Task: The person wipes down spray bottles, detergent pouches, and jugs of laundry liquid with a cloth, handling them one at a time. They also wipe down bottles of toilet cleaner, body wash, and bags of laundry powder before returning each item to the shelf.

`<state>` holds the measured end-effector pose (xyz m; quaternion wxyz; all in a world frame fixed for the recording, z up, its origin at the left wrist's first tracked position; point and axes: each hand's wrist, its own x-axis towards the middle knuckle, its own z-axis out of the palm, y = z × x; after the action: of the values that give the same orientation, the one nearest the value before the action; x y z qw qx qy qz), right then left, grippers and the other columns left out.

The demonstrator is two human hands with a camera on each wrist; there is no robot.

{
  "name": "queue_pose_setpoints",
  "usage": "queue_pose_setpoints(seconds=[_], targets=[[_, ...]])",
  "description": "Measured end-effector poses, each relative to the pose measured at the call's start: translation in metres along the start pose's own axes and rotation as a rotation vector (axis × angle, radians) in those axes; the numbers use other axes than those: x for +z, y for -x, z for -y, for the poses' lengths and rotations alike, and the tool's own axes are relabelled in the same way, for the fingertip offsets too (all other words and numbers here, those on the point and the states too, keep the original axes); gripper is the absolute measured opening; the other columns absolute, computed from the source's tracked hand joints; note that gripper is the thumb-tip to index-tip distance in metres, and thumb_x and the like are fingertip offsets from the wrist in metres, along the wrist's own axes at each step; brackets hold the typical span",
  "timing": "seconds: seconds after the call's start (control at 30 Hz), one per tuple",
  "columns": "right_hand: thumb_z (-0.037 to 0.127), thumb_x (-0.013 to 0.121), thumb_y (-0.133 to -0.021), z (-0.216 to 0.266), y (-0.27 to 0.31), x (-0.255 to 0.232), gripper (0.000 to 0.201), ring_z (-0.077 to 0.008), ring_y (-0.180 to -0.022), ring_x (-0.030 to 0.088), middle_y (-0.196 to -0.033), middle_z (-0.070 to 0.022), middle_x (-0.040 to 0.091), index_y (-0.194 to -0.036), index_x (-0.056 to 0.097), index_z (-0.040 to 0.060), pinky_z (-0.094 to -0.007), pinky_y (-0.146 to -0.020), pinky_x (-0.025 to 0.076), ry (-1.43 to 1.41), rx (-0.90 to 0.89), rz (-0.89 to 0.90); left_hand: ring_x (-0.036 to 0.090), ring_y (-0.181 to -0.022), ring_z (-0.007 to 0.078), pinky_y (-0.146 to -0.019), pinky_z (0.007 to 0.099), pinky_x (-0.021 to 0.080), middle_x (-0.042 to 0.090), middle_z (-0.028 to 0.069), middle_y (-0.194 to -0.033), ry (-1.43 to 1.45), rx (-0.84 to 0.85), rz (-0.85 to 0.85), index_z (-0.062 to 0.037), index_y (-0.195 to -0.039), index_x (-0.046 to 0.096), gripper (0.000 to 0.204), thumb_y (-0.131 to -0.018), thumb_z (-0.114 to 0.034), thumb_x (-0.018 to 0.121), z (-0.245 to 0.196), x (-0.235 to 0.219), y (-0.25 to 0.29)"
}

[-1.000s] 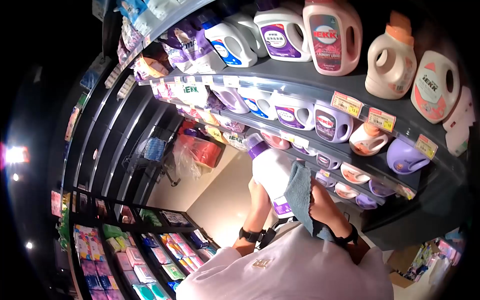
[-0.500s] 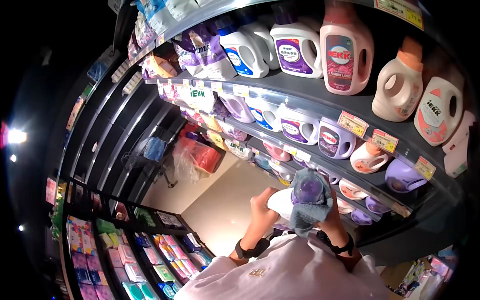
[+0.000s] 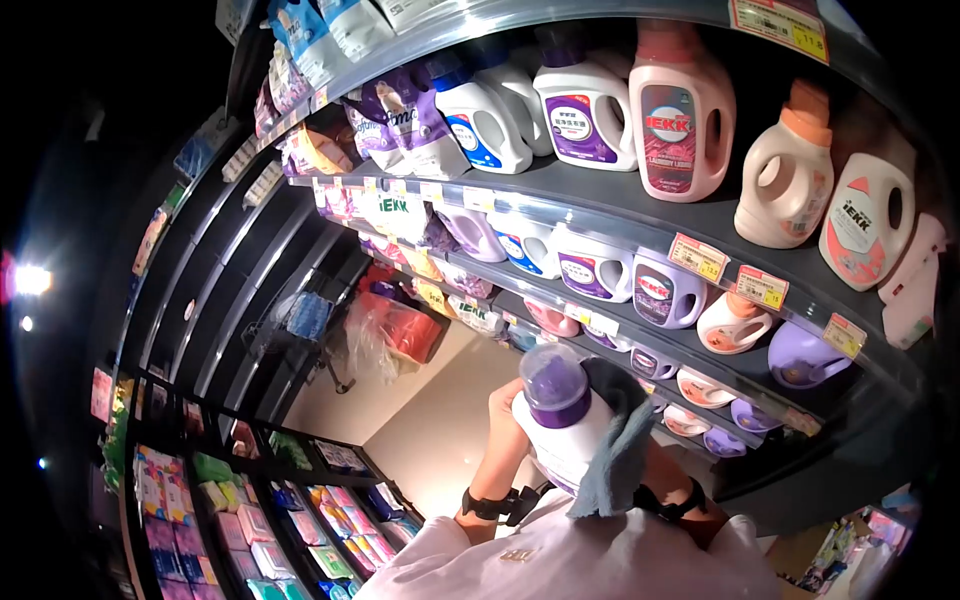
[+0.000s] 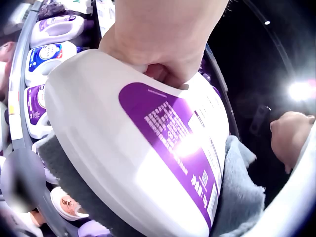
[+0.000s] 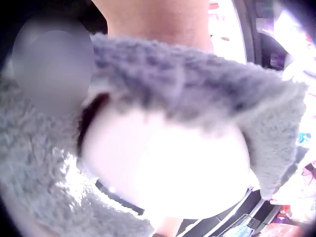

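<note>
A white laundry detergent bottle (image 3: 565,435) with a purple cap (image 3: 556,385) is held up in front of the chest, its cap tilted toward the head camera. My left hand (image 3: 506,412) grips it from the left; in the left wrist view, the fingers curl into the handle above a purple label (image 4: 168,131). On the bottle's other side, a grey-blue fuzzy cloth (image 3: 612,462) hangs along its wall. My right hand (image 3: 658,462) holds this cloth against the bottle, its fingers mostly hidden under the fabric. Glare whitens the bottle (image 5: 168,163) in the right wrist view.
Shelves (image 3: 600,195) of detergent bottles curve across the front and right, with price tags (image 3: 698,257) along their edges. A red basket (image 3: 410,325) stands on the floor beyond. Lower left, another rack holds packaged goods (image 3: 265,525). A person's head (image 4: 291,138) shows in the left wrist view.
The bottle tipped its cap toward the camera with the cloth over it, then swung left and partly upright. The cloth slid off the cap to the bottle's right side. Both hands keep hold.
</note>
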<state>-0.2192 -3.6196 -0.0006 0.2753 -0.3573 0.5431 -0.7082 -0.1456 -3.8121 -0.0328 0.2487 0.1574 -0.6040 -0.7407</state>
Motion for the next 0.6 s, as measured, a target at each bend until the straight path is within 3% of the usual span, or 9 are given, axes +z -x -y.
queue_pose_setpoints(seconds=[0.17, 0.2, 0.23, 0.27, 0.3, 0.4, 0.47, 0.5, 0.6], targets=[[0.021, 0.073, -0.085, -0.047, 0.011, 0.01, 0.069, -0.0222, -0.13, 0.045, -0.138, -0.0161, 0.049, -0.14, 0.037, -0.0004, -0.0343, -0.107, 0.036, 0.224, 0.053, -0.06, 0.069, -0.075, 0.0173, -0.068, 0.03, 0.057, 0.071, 0.0119, -0.091, 0.273, -0.001, -0.221, 0.0057, -0.1, 0.067, 0.017, -0.094, -0.007, 0.058, -0.011, -0.007, -0.013], [0.021, 0.073, -0.085, -0.053, 0.011, 0.011, 0.07, -0.0219, -0.13, 0.044, -0.139, -0.016, 0.048, -0.14, 0.036, -0.0002, -0.0341, -0.107, 0.035, 0.16, 0.025, -0.082, 0.069, -0.076, 0.018, -0.069, 0.0303, 0.057, 0.071, 0.0123, -0.092, 0.307, 0.023, -0.255, 0.0059, -0.102, 0.066, 0.018, -0.094, -0.008, 0.059, -0.012, -0.009, -0.017], [0.021, 0.074, -0.084, -0.061, 0.01, 0.01, 0.072, -0.0208, -0.127, 0.047, -0.136, -0.0155, 0.05, -0.141, 0.036, -0.0002, -0.0332, -0.105, 0.037, 0.006, -0.068, -0.102, 0.067, -0.064, 0.0166, -0.058, 0.029, 0.055, 0.07, 0.012, -0.088, 0.311, 0.022, -0.347, 0.0067, -0.105, 0.062, 0.019, -0.087, 0.001, 0.057, -0.014, -0.008, -0.017], [0.02, 0.075, -0.083, -0.067, 0.01, 0.008, 0.073, -0.0197, -0.123, 0.05, -0.133, -0.0151, 0.051, -0.141, 0.035, -0.0002, -0.0323, -0.104, 0.038, -0.147, -0.166, -0.137, 0.054, -0.046, 0.0116, -0.044, 0.0271, 0.046, 0.065, 0.0082, -0.076, 0.254, -0.005, -0.218, 0.0099, -0.104, 0.058, 0.031, -0.074, 0.008, 0.049, -0.009, -0.031, -0.011], [0.02, 0.077, -0.082, -0.065, 0.004, 0.002, 0.075, -0.0161, -0.116, 0.053, -0.124, -0.0139, 0.056, -0.14, 0.035, 0.002, -0.032, -0.099, 0.042, -0.058, -0.14, -0.179, 0.045, -0.041, 0.0104, -0.04, 0.0264, 0.04, 0.06, 0.0068, -0.072, 0.304, -0.022, -0.159, 0.0116, -0.104, 0.056, 0.037, -0.069, 0.006, 0.047, -0.017, -0.023, -0.003], [0.027, 0.077, -0.078, -0.082, -0.011, -0.013, 0.06, -0.0265, -0.107, 0.061, -0.119, -0.0148, 0.06, -0.127, 0.049, 0.0048, -0.036, -0.09, 0.049, 0.426, -0.183, -0.314, 0.033, -0.038, 0.0101, -0.038, 0.0242, 0.031, 0.049, 0.0039, -0.061, 0.471, -0.017, 0.093, 0.0158, -0.105, 0.05, 0.047, -0.062, -0.002, 0.051, -0.025, 0.003, 0.024], [0.031, 0.077, -0.075, -0.044, -0.017, -0.003, 0.06, -0.0336, -0.107, 0.06, -0.117, -0.0162, 0.06, -0.122, 0.053, 0.0038, -0.0377, -0.088, 0.05, 0.502, -0.106, -0.457, 0.036, -0.04, 0.0121, -0.039, 0.0254, 0.031, 0.039, 0.0015, -0.052, 0.381, -0.074, -0.031, 0.0139, -0.101, 0.049, 0.042, -0.067, -0.009, 0.053, -0.024, 0.023, 0.04], [0.033, 0.078, -0.073, -0.028, -0.02, -0.001, 0.066, -0.0359, -0.108, 0.059, -0.115, -0.0177, 0.059, -0.127, 0.051, 0.0051, -0.0406, -0.09, 0.048, 0.429, -0.03, -0.449, 0.036, -0.04, 0.0126, -0.04, 0.0265, 0.032, 0.04, 0.0023, -0.054, 0.398, -0.1, 0.098, 0.0124, -0.101, 0.05, 0.04, -0.069, -0.011, 0.055, -0.01, 0.017, 0.04], [0.034, 0.079, -0.071, -0.04, -0.016, 0.011, 0.083, -0.0417, -0.117, 0.05, -0.132, -0.0235, 0.045, -0.139, 0.041, 0.0056, -0.0469, -0.097, 0.043, 0.527, -0.338, -0.635, 0.05, -0.052, 0.0161, -0.042, 0.0299, 0.038, 0.054, 0.0092, -0.072, 0.324, -0.173, 0.274, 0.0055, -0.104, 0.052, 0.039, -0.078, -0.023, 0.06, 0.01, 0.006, 0.035]])
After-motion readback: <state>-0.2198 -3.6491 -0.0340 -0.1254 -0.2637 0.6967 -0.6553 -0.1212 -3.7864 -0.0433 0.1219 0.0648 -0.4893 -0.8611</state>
